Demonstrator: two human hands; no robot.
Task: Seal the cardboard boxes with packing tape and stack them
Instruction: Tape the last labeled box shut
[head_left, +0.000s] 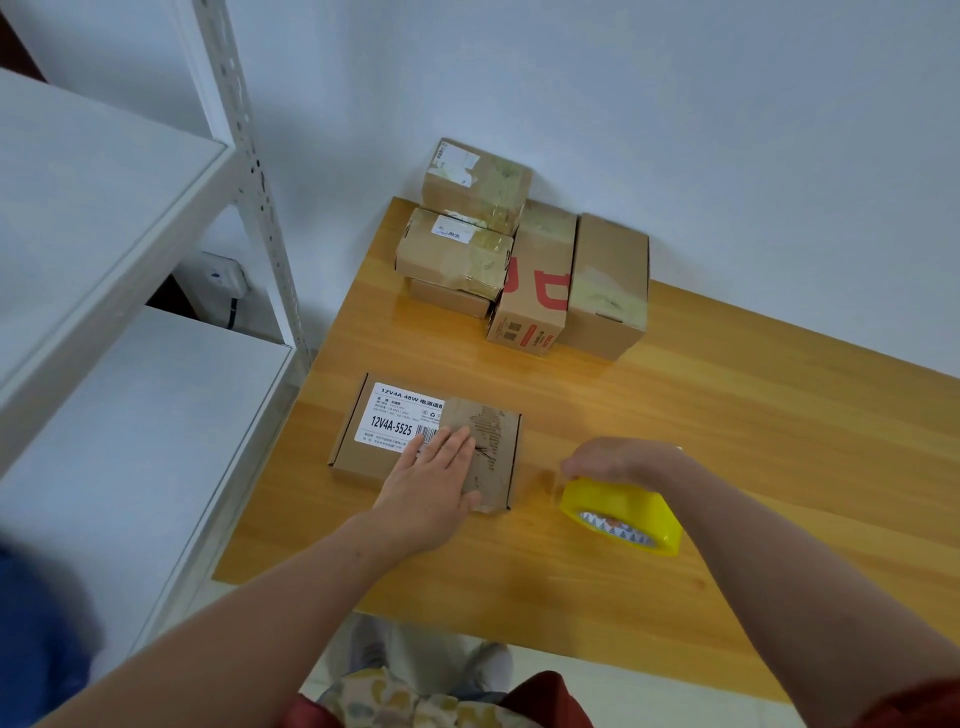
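Left hand (434, 491) flat, fingers straight, pressing box (395, 441); right hand (618, 460) gripping yellow tape roll (623, 514) on table (727, 415).

Glossy wood table (727, 415). Matt cardboard boxes (608, 280) at twelve o'clock, under shiny clear tape (488, 260). Glossy yellow roll (623, 506) at four. Matt white metal shelf (130, 415) at nine.

A wooden table (753, 415) stands against a white wall (675, 104), beside a white metal shelf (130, 395). A socket (224, 274) with a black cable is mounted low behind the shelf.
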